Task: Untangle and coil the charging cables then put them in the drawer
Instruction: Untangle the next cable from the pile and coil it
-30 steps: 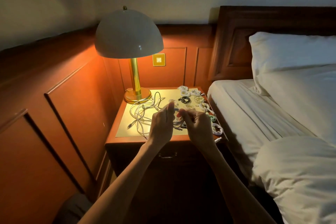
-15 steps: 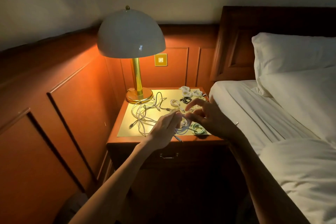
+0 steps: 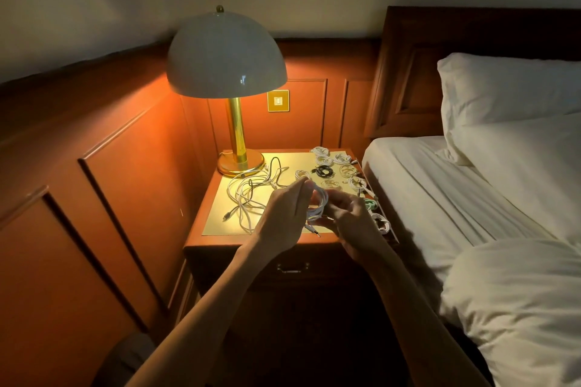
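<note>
White coil (image 3: 318, 203), gripped in fingers of left hand (image 3: 283, 217) and right hand (image 3: 353, 225), centre frame, should keep loops even, loose end tucked.

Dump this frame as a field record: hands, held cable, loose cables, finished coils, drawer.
left hand: fingers pinch the white coil from the left
right hand: grips the same coil from the right
tangled cables: loose on the nightstand, left half, near the lamp base
finished coils: mostly white, plus a black coil and a green coil, along the right side
drawer: closed, handle visible
lamp: lit, back left corner
</note>
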A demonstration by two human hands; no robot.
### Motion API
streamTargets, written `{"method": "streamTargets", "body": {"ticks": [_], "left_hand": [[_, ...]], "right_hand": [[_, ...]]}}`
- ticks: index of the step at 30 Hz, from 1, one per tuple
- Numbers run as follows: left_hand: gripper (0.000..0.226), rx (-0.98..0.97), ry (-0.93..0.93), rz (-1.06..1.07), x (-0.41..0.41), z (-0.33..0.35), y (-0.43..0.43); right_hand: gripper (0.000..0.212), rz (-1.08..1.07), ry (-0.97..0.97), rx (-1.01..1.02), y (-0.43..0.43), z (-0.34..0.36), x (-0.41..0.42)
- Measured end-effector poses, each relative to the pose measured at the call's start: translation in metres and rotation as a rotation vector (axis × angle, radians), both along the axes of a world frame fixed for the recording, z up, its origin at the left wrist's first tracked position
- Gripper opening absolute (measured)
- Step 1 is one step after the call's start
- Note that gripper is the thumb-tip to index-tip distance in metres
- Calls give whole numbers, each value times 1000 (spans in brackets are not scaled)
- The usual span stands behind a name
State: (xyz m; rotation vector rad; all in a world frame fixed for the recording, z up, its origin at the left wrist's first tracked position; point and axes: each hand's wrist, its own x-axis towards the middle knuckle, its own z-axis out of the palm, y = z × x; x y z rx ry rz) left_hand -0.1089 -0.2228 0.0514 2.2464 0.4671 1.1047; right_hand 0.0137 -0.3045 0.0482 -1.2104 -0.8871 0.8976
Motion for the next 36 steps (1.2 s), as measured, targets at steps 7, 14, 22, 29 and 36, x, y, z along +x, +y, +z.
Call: {"method": "streamTargets", "body": {"ticks": [7,14,22,29,36], "left_hand": [[31,68,83,19,-7,-1,13],[30,152,134,14,-14,3,17],[30,65,174,0,-11,-4,16],[37,-36,173,-5,-13,-5,17],[38,-79,137,-34,-19,-13,19]], "right_hand": [[37,142,98,-80,7,2,7],[21,142,81,-145,11,3,6],[10,-91,154,-161,14,11,-13],[14,-184,-266,-8,7,10,-22],[20,-89,-101,-115,7,12,-14]]}}
